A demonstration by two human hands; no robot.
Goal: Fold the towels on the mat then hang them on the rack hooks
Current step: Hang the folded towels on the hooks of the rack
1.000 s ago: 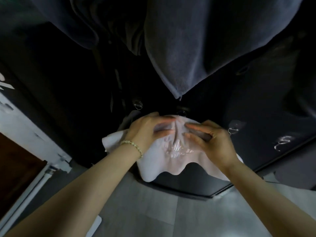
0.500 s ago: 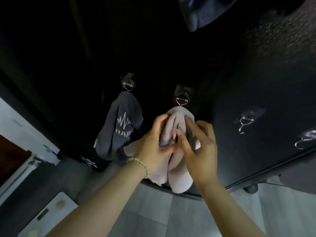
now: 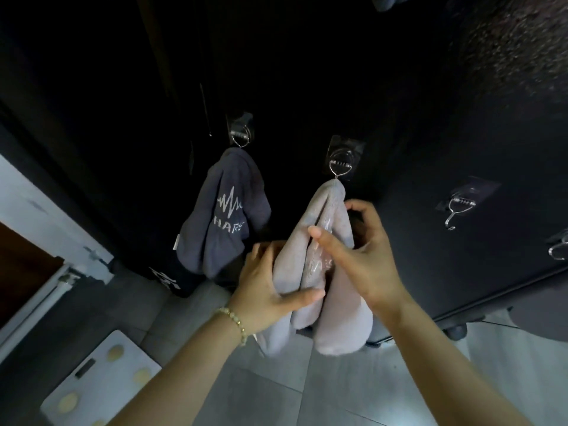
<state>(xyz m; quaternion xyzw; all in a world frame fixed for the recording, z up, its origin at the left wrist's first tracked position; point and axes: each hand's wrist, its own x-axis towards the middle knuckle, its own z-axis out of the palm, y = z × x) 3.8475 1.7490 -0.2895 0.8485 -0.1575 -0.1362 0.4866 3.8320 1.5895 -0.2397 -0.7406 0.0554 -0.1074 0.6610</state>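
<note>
So the big black rack panel [image 3: 415, 133] fills most of the view, with grey floor tiles [image 3: 307, 388] running underneath it. A white bathroom scale [image 3: 101, 379] sits on the floor at lower left.

The pale towel [image 3: 344, 318] is bunched up and hanging by its top from the second hook [image 3: 339, 167], folds drooping down in front of the panel. Just left of it, the dark grey towel [image 3: 221, 229] with a white waveform logo hangs from the first hook [image 3: 241, 135]. The two towels are near each other but don't touch.

Both hands are on the pale towel. The left hand [image 3: 264, 296] is wrapped round the left-hand fold about halfway down, thumb laid across the front and fingers curled behind. The right hand [image 3: 365, 256] has the right-hand fold a bit higher up, thumb pressing on the front and fingers hooked in behind, so it's a pinch.

Further right, a third hook [image 3: 458, 210] is bare, and a fourth hook [image 3: 558, 250] is cut off by the frame edge. There's a beaded bracelet [image 3: 235, 322] on the left wrist.
</note>
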